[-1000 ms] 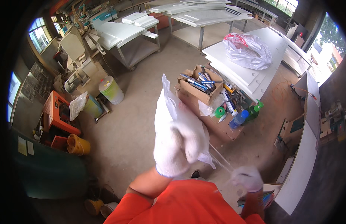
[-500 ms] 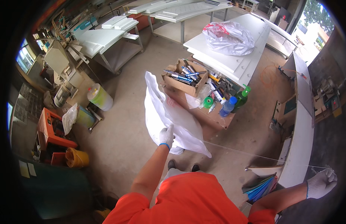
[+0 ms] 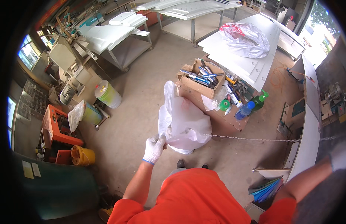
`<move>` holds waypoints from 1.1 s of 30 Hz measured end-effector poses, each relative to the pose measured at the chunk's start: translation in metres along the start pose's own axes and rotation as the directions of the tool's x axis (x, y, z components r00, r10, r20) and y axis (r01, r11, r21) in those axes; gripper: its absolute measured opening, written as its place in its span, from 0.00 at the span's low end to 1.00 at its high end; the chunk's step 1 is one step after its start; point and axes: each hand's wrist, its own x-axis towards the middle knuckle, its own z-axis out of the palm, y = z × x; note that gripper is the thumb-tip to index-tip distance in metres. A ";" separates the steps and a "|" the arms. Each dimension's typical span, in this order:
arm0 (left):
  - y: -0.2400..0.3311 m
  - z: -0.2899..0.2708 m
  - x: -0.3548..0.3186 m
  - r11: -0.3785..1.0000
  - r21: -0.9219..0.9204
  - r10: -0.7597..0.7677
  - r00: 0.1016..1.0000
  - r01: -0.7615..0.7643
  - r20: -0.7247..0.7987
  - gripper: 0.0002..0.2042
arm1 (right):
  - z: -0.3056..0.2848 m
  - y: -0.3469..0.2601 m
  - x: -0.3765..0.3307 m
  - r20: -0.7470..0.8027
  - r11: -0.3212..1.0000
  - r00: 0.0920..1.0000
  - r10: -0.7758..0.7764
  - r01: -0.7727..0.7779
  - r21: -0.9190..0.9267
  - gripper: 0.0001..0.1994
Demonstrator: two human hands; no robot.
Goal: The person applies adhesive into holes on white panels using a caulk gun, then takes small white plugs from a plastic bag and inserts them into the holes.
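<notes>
A white plastic sack point(image 3: 191, 119) stands in front of me beside a low brown table point(image 3: 188, 98). My left hand point(image 3: 154, 150), in a white knit glove, is closed on the sack's left edge. From the sack's right side a twisted white string point(image 3: 251, 139) stretches far to the right. At the right rim of the picture is my right hand point(image 3: 341, 156), also gloved and smeared by motion. The string runs toward it and appears to be held there, though the fingers themselves are not distinct.
The low table carries a cardboard box point(image 3: 203, 87) of pens and tubes, green tape point(image 3: 224, 105), a blue bottle point(image 3: 244, 110) and a green bottle point(image 3: 259, 100). White boards point(image 3: 232, 61) with another bag lie behind. A long white panel point(image 3: 311, 112) stands right; a yellow bucket point(image 3: 83, 156) sits left.
My right hand has swung up and outward to the right, and the string is now longer, twisted and thicker. My left hand has shifted to the sack's left edge; the sack has bunched up.
</notes>
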 end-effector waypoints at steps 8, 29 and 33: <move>-0.006 -0.003 0.001 0.997 -0.078 -0.028 1.000 0.029 0.009 0.17 | 0.183 -0.005 -0.477 0.888 0.883 -0.108 0.447 0.213 -0.419 0.40; -0.033 -0.026 0.011 0.978 -0.205 0.038 0.999 -0.031 0.032 0.18 | 0.000 0.059 -0.248 0.385 0.504 0.647 0.658 -0.759 0.412 0.16; -0.029 -0.021 0.010 0.981 -0.187 0.052 0.999 -0.050 0.005 0.17 | 0.076 0.001 -0.336 0.669 0.685 0.328 0.667 -0.622 -0.378 0.23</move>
